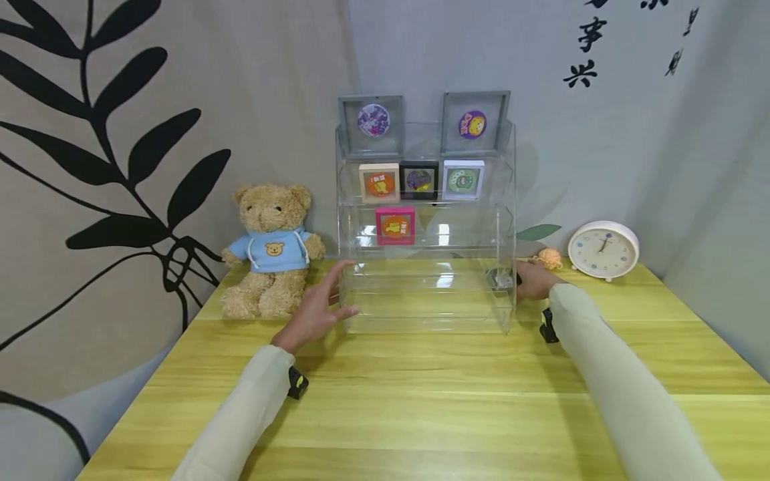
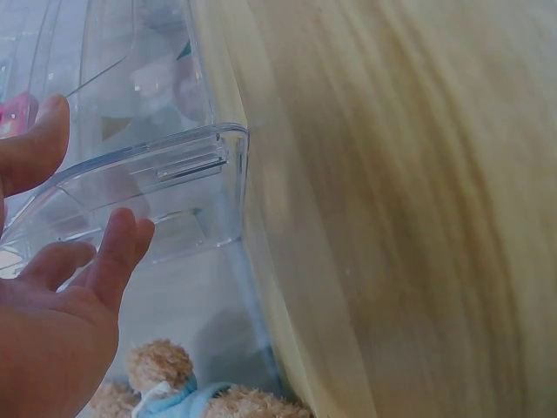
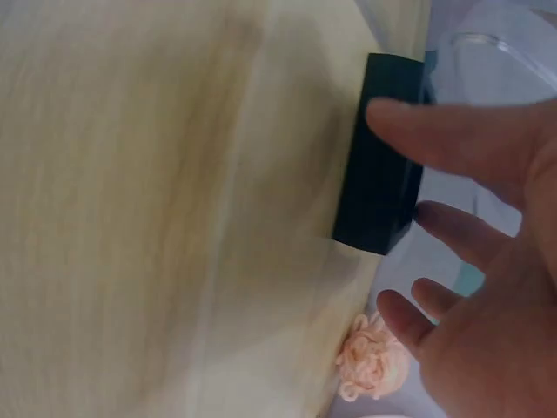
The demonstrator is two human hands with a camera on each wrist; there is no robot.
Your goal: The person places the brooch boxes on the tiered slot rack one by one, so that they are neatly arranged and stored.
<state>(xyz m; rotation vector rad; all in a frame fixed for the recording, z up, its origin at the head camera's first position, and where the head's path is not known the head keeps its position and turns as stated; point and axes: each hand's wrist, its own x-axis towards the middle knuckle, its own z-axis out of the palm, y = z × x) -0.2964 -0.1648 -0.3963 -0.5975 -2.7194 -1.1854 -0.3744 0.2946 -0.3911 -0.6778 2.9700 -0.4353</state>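
A clear acrylic tiered display rack (image 1: 426, 250) stands upright on the table. My left hand (image 1: 315, 314) is at its left side, fingers spread and holding nothing; in the left wrist view the fingers lie close to the rack's clear side panel (image 2: 165, 157), and I cannot tell whether they touch it. My right hand (image 1: 535, 280) is beyond the rack's right side, pinching a small black box-shaped frame (image 3: 379, 183) between thumb and finger. On the rack, a pink frame (image 1: 395, 226) sits below cream (image 1: 379, 182), black (image 1: 419, 180) and white (image 1: 462, 180) frames.
Two larger grey frames (image 1: 394, 143) (image 1: 490, 143) stand on the top tier. A teddy bear (image 1: 273, 250) sits left of the rack. To the right are a peach-coloured yarn ball (image 1: 549, 258) and a round white clock (image 1: 603, 250). A curtain hangs behind the wooden table (image 1: 433, 401).
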